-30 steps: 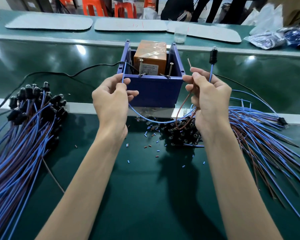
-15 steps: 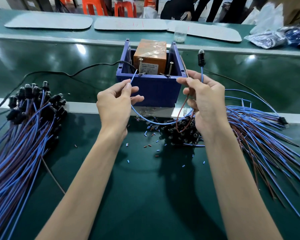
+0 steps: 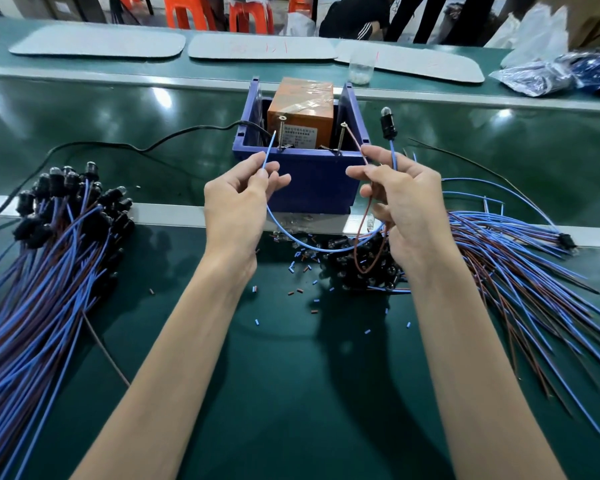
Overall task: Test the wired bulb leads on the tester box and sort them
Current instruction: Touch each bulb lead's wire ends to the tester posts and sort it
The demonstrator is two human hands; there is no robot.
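Counter: you are facing a glossy dark green counter (image 3: 291, 393), with pale metal rails (image 3: 84, 75) running across it.
Far side: three grey mats (image 3: 97, 41) are lying in a row.
Behind: orange stools (image 3: 182, 12) are standing beyond the counter.
Light: white glare spots (image 3: 161, 97) are shining on the green surface.

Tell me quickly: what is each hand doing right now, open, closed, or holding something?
Left hand: pinching the free end of the blue wire.
Right hand: pinching the brown wire, with the bulb standing above it.
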